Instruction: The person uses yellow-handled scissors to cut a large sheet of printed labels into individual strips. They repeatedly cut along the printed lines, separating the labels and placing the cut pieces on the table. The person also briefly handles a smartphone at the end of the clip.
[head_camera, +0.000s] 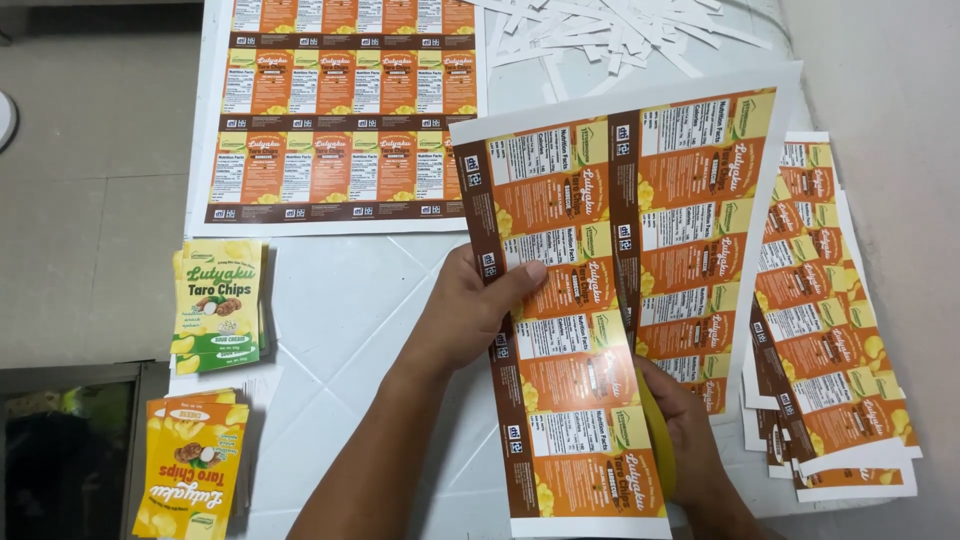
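Orange and brown printed label sheet (600, 300), w/ two columns of snack-pack labels, is held up at centre of the head view, tilted to the right. Its left edge is pinched by the left hand (480, 305): thumb on the printed face, other fingers curled behind, closed on the paper. The right hand (690, 440) is seen low at the sheet's bottom right, partly hidden behind it; its fingers are wrapped round yellow-handled scissors (655, 430), whose blades are hidden by the sheet, so the grip is firm but blade position cannot be told.

A stack of cut label strips (830, 330), same orange/brown/green print w/ white borders, is fanned out at right, partly covered by the held sheet. An uncut label sheet (340, 110) lies flat at upper left, w/ rows of orange panels and brown bands. White paper offcuts (610, 35) are piled at top centre, just above the held sheet.

At left edge, a small stack of green and yellow chip-bag labels (218, 305) is seen; below it, a stack of orange and yellow chip-bag labels (190, 465). All rests on a white tabletop (340, 300) w/ faint diagonal lines. Grey floor (90, 200) is visible beyond, at far left.
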